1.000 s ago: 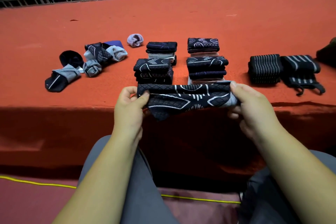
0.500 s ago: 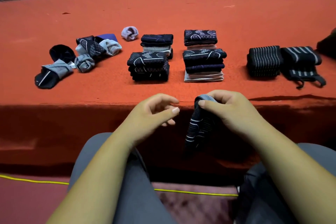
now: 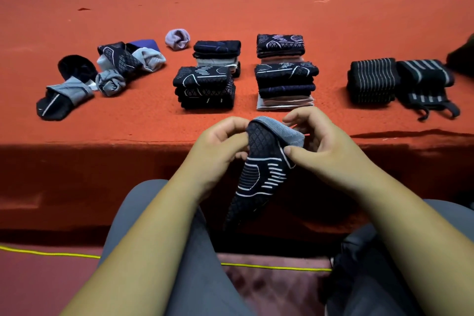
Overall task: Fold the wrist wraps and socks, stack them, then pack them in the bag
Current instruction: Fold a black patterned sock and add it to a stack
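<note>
Here, the left hand [image 3: 220, 146] and the right hand [image 3: 320, 146] both pinched the dark sock [image 3: 259, 177] at its grey cuff, above the lap, before the table [image 3: 256, 7]; it hung down, probably for easier folding.

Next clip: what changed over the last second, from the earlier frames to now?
The sock, stretched level between both hands a second ago, now hangs from its grey cuff. The left hand let go midway and has retaken the cuff; the right hand kept its grip. The folded sock stacks, wrist wraps and loose socks on the table lie as before.
</note>
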`<state>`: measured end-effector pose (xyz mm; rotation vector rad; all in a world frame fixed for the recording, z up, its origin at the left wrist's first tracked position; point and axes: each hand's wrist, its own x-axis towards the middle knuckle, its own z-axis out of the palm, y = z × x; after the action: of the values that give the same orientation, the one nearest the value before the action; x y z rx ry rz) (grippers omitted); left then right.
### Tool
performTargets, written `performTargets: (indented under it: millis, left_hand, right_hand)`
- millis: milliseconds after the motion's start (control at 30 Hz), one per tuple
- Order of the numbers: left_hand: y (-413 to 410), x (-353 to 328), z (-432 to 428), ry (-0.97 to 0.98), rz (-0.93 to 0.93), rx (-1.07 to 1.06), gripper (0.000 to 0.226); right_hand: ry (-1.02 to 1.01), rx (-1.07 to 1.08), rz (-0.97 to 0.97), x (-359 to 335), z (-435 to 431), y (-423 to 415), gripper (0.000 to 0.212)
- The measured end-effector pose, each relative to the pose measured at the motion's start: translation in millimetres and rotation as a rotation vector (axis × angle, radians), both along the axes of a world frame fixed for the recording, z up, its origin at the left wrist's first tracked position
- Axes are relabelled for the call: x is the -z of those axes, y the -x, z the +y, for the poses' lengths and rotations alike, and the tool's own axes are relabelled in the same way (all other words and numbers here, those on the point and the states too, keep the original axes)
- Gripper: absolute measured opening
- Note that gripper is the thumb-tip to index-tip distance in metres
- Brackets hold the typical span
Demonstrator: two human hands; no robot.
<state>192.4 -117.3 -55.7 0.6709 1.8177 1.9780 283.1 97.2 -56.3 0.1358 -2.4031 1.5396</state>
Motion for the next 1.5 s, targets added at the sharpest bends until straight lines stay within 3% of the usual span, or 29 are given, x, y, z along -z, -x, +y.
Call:
performTargets:
  millis: [200,267,367,433,533,667,767,900,1000,1067,1267,1367,1500]
  left_hand:
    - [4,0,-3,-0.066,-0.094,0.005,0.025]
    - [6,1,-4,-0.049,-0.093,0.003,0.021]
    - [7,0,-8,-0.035,-0.079,0.016,0.023]
    - [7,-2,-10,-0.023,-0.064,-0.007,0.032]
    - [4,-8,-11,0.004,-0.078,-0.05,0.038]
    - [1,-8,-8,0.029,-0.107,-0.055,0.038]
    - [1,-7,-8,0.043,-0.133,-0.046,0.037]
    - [6,-4,-11,0.022,-0.155,-0.072,0.027]
    - [8,-5,-14,0.003,-0.209,-0.073,0.029]
    - [6,-7,-14,-0.016,-0.217,-0.021,0.028]
    - [3,-4,-13,-0.02,-0.216,0.036,0.044]
    - [6,-3,-17,-0.012,-0.262,0.054,0.046]
    - [11,2,-16,-0.034,-0.33,0.066,0.031]
  right_hand:
    - [-0.147,0.046,0.081,6,4,-2,0.027]
    - [-0.085,0.057,0.1,7,1,2,0.03]
    - [0.16,0.018,0.062,4,-3,7,0.038]
    - [0.305,-0.049,-0.007,1,-3,6,0.029]
    - [0.275,-0.164,-0.126,1,-3,2,0.011]
    - [0.228,-0.297,-0.174,-6,-6,-3,0.011]
    - [0.254,-0.377,-0.211,-3,-13,-3,0.036]
    - [0.36,-0.306,-0.22,8,-15,2,0.046]
    - [0.516,-0.207,-0.224,6,-18,5,0.029]
    - [0.514,-0.144,-0.229,4,-19,6,0.013]
    - [0.324,-0.195,-0.229,-1,-19,1,0.024]
    - [0.373,-0.266,-0.278,-5,-18,-1,0.025]
    - [0.419,-0.346,-0.312,-7,-15,-1,0.025]
